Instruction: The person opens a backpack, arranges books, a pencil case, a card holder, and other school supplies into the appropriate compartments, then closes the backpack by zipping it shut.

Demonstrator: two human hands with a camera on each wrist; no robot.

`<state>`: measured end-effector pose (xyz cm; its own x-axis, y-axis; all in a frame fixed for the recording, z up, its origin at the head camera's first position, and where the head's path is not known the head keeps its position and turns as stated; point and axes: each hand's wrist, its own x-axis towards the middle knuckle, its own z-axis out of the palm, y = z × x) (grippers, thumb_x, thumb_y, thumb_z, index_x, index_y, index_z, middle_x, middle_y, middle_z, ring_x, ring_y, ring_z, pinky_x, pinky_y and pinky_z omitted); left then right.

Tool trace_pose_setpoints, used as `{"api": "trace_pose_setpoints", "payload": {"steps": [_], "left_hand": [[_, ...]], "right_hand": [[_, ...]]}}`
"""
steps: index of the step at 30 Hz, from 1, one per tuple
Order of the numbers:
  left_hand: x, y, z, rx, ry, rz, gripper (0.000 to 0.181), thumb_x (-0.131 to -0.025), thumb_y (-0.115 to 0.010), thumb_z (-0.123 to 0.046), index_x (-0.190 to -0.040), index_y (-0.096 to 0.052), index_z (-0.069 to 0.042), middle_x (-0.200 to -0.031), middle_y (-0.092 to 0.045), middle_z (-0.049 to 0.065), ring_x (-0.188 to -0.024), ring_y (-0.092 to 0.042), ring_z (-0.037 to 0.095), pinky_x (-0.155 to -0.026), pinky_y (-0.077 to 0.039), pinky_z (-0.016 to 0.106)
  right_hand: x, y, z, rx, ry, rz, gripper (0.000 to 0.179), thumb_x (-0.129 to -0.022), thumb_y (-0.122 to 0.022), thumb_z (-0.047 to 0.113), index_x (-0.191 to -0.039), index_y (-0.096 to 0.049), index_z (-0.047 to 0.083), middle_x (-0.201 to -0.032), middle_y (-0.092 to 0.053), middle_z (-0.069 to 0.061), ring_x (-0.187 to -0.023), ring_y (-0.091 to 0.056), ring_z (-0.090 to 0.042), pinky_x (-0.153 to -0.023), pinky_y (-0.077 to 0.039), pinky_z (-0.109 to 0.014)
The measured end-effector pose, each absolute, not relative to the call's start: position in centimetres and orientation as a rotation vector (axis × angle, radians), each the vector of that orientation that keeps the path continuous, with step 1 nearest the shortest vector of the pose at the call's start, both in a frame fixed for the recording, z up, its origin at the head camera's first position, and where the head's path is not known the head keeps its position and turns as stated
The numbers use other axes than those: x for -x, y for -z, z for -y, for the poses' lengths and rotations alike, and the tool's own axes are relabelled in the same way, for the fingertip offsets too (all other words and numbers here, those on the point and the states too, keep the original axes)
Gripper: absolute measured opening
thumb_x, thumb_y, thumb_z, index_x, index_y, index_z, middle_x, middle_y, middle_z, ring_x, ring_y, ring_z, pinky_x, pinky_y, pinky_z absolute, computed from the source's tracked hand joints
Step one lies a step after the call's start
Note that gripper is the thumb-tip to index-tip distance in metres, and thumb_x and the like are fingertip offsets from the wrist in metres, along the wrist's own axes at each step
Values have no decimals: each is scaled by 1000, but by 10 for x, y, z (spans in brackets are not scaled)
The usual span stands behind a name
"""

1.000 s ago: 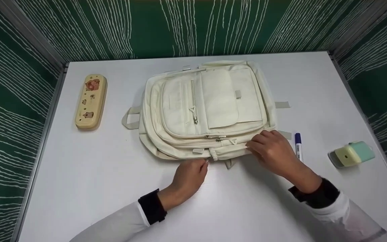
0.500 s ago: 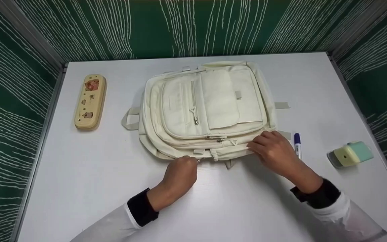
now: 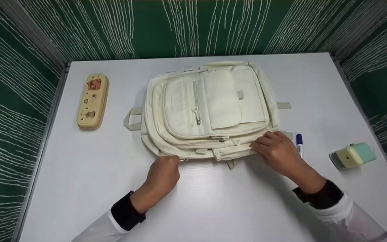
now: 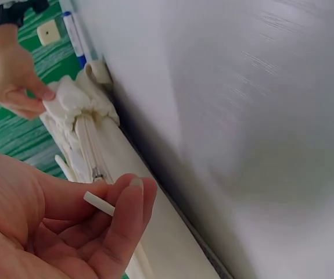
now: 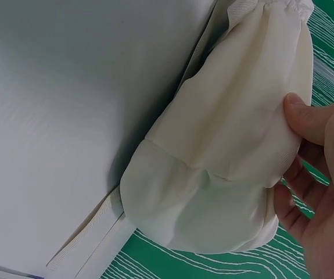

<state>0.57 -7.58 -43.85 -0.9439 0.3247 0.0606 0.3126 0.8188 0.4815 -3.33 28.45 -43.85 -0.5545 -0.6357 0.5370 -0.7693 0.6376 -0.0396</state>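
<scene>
A cream backpack (image 3: 186, 111) lies flat, its carry loop to the left. At its near side, my left hand (image 3: 162, 174) pinches a zipper pull (image 4: 99, 203), whose pale tip sticks out between thumb and fingers in the left wrist view. The metal zipper slider (image 4: 98, 173) sits just beyond the fingers, on the zipper track. Farther right, my right hand (image 3: 277, 153) grips the cloth of the gathered side pocket (image 5: 230, 104), thumb on the outer face and fingers curled behind the edge.
A yellow pencil case (image 3: 92, 101) with animal pictures lies at the left of the white table (image 3: 213, 208). Right of the backpack are a marker (image 3: 299, 145) with a blue cap and a yellow-and-green sharpener-like box (image 3: 353, 155). Green patterned walls (image 3: 153, 30) border the table.
My left hand has slid left along the backpack's near side with the zipper pull, from beside the side pocket toward the carry-loop end. The right hand has stayed on the pocket.
</scene>
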Motion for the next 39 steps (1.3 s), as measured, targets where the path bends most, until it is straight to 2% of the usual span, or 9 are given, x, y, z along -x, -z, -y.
{"api": "trace_pose_setpoints", "payload": {"steps": [7, 16, 19, 23, 27, 32, 39], "left_hand": [[-1, 434, 97, -422, -775, -3013, 31, -78, -61, 23, -65, -59, -6, -62, -62, 11, -58, -65, 27, -48, -48, 42], [13, 427, 130, -272, -754, -3055, 26, -77, -57, 26, -73, -65, 2, -65, -64, 14, -58, -63, 24, -48, -48, 39], [20, 427, 134, -246, -753, -3075, 24, -77, -59, 27, -80, -70, 6, -69, -67, 16, -62, -66, 26, -50, -50, 40], [23, 429, 136, -255, -755, -3095, 31, -76, -62, 28, -98, -75, 11, -82, -72, 20, -77, -73, 32, -59, -57, 41], [14, 428, 133, -270, -776, -3060, 42, -75, -63, 29, -107, -77, 7, -93, -75, 21, -91, -74, 34, -69, -60, 42], [-3, 427, 123, -340, -841, -3014, 47, -74, -60, 29, -105, -80, 0, -90, -74, 16, -85, -72, 28, -66, -57, 40], [-21, 430, 106, -529, -858, -3019, 49, -69, -60, 29, -101, -81, -2, -80, -70, 12, -74, -66, 22, -61, -53, 37]], "right_hand": [[33, 439, -290, -1086, -361, 2365, 23, -71, -91, -2, -90, -81, 6, -86, -77, -7, -75, -69, -29, -60, -50, -42], [34, 439, -301, -1054, -348, 2398, 26, -70, -91, -4, -93, -82, 5, -88, -78, -8, -76, -71, -32, -60, -51, -44], [35, 439, -303, -1043, -348, 2398, 27, -69, -90, -6, -93, -83, 5, -88, -78, -9, -77, -71, -32, -60, -51, -45], [38, 440, -303, -1049, -351, 2384, 25, -72, -88, -6, -93, -82, 5, -88, -78, -9, -77, -71, -32, -60, -51, -46], [42, 442, -307, -1016, -347, 2390, 23, -74, -87, -5, -94, -82, 5, -87, -78, -10, -78, -71, -33, -61, -51, -47], [49, 443, -316, -941, -322, 2434, 22, -76, -84, -6, -97, -82, 3, -89, -78, -12, -80, -71, -34, -63, -52, -49], [61, 444, -322, -865, -262, 2486, 26, -78, -77, -13, -99, -81, 1, -95, -78, -14, -87, -70, -37, -64, -53, -48]]}}
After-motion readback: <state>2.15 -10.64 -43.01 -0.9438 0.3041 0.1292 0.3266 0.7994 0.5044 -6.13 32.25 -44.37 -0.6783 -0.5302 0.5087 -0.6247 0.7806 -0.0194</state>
